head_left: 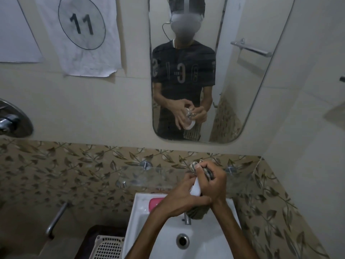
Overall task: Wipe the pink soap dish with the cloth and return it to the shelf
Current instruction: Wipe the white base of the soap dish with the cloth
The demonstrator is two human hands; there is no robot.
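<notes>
Mostly hidden — pink soap dish [155,203] behind left hand [183,198]; cloth [202,170] bunched.

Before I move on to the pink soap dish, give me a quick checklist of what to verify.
1. Cloth in hand: ok. The striped cloth is bunched in the right hand.
2. Hands free for the dish: not ok. The left hand holds a white object, and the cloth is wrapped against it.
3. Pink soap dish located: ok. It sits on the back left rim of the sink, partly hidden by the left forearm.
4. Dish wiped: cannot tell.
5. Glass shelf within reach: ok, it is just beyond the hands.
</notes>
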